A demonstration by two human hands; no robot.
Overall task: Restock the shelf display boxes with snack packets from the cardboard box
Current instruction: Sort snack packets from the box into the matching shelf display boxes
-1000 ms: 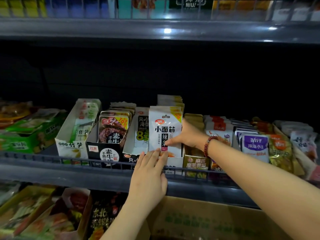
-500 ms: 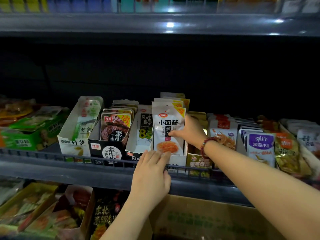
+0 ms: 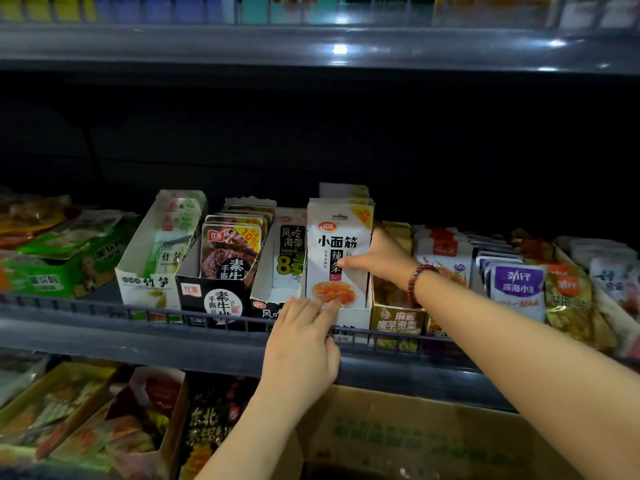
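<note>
1. Our right hand pinches white snack packets upright in their display box
2. Our left hand, fingers straight, touches the front packet's lower edge

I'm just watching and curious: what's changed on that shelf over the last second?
The right hand has lifted the white snack packets higher in their display box, showing the orange picture, and holds them by the side. The left hand stays at the shelf rail, fingertips by the box front. Neighbouring boxes unchanged.
</note>
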